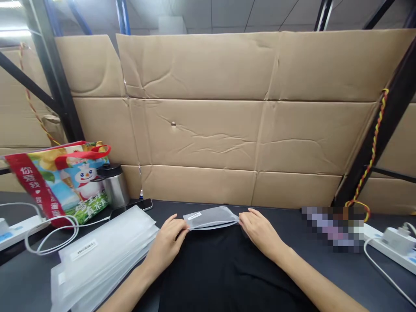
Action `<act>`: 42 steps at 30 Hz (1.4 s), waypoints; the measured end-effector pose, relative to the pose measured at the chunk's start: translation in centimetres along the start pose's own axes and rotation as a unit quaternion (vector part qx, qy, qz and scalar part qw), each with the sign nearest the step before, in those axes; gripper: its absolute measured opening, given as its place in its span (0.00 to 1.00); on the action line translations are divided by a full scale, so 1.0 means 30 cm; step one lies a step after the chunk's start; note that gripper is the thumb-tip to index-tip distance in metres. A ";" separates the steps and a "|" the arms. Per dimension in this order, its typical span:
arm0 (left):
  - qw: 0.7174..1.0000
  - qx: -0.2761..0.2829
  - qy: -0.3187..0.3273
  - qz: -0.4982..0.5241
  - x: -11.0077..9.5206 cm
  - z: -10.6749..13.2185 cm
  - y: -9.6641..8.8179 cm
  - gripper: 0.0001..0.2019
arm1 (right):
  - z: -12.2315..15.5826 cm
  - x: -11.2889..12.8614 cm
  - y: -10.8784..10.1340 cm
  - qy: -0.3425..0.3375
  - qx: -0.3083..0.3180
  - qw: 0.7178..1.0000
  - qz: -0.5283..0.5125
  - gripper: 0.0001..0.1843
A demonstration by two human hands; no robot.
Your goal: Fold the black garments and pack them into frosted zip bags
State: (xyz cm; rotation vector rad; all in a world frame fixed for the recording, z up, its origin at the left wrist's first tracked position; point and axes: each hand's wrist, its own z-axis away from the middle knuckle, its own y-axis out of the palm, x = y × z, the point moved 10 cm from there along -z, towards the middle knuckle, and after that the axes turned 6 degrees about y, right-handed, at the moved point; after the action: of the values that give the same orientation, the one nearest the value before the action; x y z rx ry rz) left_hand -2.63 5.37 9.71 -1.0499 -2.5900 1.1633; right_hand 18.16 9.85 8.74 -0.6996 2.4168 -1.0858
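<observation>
A frosted plastic bag (209, 216) with a small white label lies at the far end of a folded black garment (224, 268) on the dark table. My left hand (167, 245) pinches the bag's left corner with curled fingers. My right hand (260, 232) grips the bag's right edge, fingers pressed together. Both forearms reach in from the bottom, either side of the garment.
A stack of frosted bags (97, 255) lies at the left. Behind it are a colourful tote bag (61, 180), a steel flask (113, 184) and a phone (133, 206). Power strips with white cables sit at the far left (16, 229) and right (394, 247). A cardboard wall (227, 121) backs the table.
</observation>
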 end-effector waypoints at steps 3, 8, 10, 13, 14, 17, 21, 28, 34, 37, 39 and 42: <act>1.000 0.021 -0.011 0.005 0.005 0.001 0.015 0.08 | -0.002 0.047 -0.038 -0.037 -0.001 0.999 -0.035 0.10; 0.999 0.053 0.004 0.007 -0.016 -0.005 0.044 0.07 | -0.003 0.132 -0.062 -0.081 -0.009 0.994 -0.066 0.12; 0.998 0.058 0.003 0.007 -0.016 -0.004 0.047 0.07 | 0.002 0.149 -0.048 -0.090 -0.010 0.994 -0.061 0.13; 0.998 0.068 -0.001 0.002 -0.017 0.002 0.045 0.08 | 0.011 0.145 -0.020 -0.084 -0.009 0.995 -0.056 0.13; 0.997 0.073 -0.001 0.001 -0.022 0.004 0.043 0.08 | 0.013 0.138 -0.012 -0.075 -0.012 0.996 -0.052 0.14; 0.995 0.097 0.001 -0.004 -0.047 -0.001 0.044 0.04 | 0.017 0.123 0.002 -0.061 -0.025 0.997 -0.044 0.16; 0.995 0.103 -0.007 0.009 -0.079 -0.043 0.068 0.09 | 0.017 0.137 -0.007 -0.081 -0.041 0.994 -0.053 0.20; 0.995 0.084 -0.041 0.037 -0.086 -0.117 0.135 0.08 | -0.036 0.154 -0.011 -0.056 -0.024 0.998 -0.017 0.19; 0.990 0.112 -0.072 0.046 -0.038 -0.125 0.162 0.15 | -0.104 0.225 0.090 -0.074 0.005 0.997 0.008 0.11; 0.980 0.174 -0.084 0.049 0.051 -0.104 0.211 0.21 | -0.113 0.237 0.116 -0.079 0.001 0.997 0.001 0.08; 0.968 0.231 -0.092 0.043 0.114 -0.071 0.262 0.23 | -0.106 0.236 0.107 -0.078 -0.004 0.997 -0.001 0.09; 0.951 0.290 -0.103 0.024 0.175 -0.019 0.330 0.23 | -0.065 0.263 0.049 -0.101 -0.022 0.995 0.008 0.10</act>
State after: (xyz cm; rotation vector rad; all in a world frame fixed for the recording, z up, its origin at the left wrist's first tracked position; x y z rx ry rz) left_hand -0.97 13.66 2.35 -0.8915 -2.1176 1.9690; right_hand 10.43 7.16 7.63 -0.7640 2.2752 -0.9097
